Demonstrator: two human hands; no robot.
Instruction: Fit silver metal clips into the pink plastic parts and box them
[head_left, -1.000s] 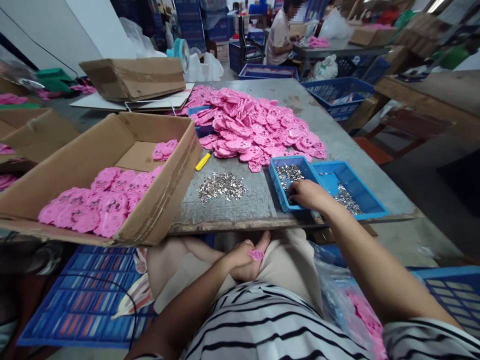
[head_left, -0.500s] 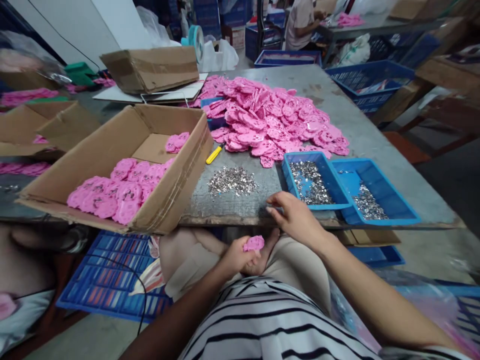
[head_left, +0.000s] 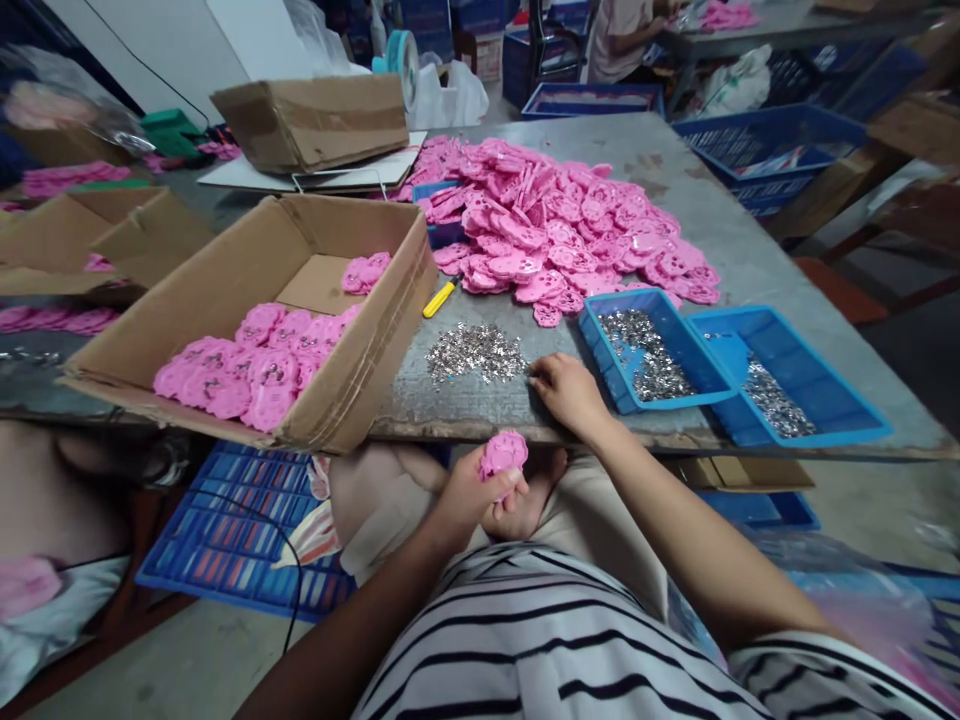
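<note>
A: Nearest you, your left hand (head_left: pixel 469 490) is closed around one pink, roughly round plastic piece (head_left: pixel 503 452), held over your lap just below the surface (head_left: pixel 480 415) edge. What about your right?

B: Your right hand (head_left: pixel 568 392) lies on the surface with its fingertips curled down at the loose heap of small silver metal bits (head_left: pixel 475 352); whether it has pinched one, I cannot tell.

A: How far along would you say you are?

B: By my judgement, partway. At ten o'clock the open cardboard box (head_left: pixel 247 300) holds a layer of pink pieces, too many to count, with part of its floor bare. At twelve o'clock, farther off, the big pile of pink plastic pieces (head_left: pixel 570 225) looks far larger, so most seems left.

A: And the counts?

B: One piece in hand, one silver heap, one yellow-handled tool (head_left: pixel 441 297) beyond it. At two o'clock, two blue plastic trays (head_left: pixel 739 372), side by side and touching, each holding silver bits.
</note>
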